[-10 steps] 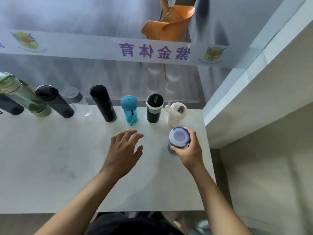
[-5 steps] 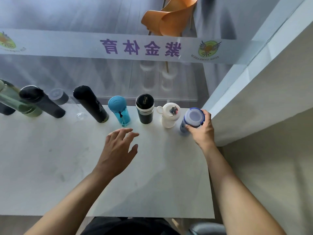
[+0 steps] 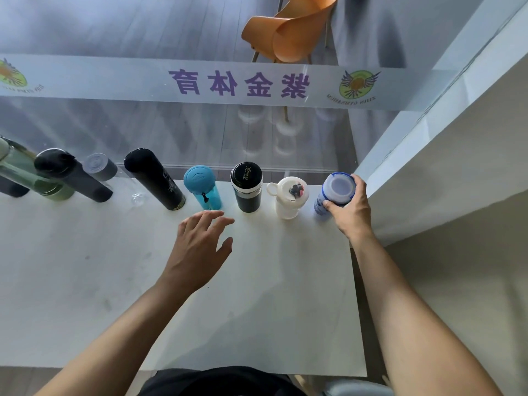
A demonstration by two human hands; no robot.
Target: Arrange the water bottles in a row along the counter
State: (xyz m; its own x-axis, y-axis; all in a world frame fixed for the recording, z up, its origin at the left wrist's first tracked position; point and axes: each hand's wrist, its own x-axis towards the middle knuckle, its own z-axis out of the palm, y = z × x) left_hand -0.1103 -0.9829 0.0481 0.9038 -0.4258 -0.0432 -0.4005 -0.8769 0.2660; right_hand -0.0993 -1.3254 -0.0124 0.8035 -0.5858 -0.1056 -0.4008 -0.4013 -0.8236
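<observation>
The blue bottle [image 3: 337,191] has been carried from mid-table to the row's end, just past the white bottle [image 3: 290,200], gripped by the right hand [image 3: 350,208]. The left hand [image 3: 200,247] hovers spread, empty. The row looks nearly complete.

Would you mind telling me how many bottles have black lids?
3: black-lidded dark bottle at left, tall black flask left of centre, black-and-white tumbler centre. More may sit beyond the left edge.

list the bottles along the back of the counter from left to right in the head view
green bottle → matte black bottle → clear bottle with grey lid → tall black flask → teal bottle → black tumbler → white bottle → blue-and-white bottle, held by the right hand.
</observation>
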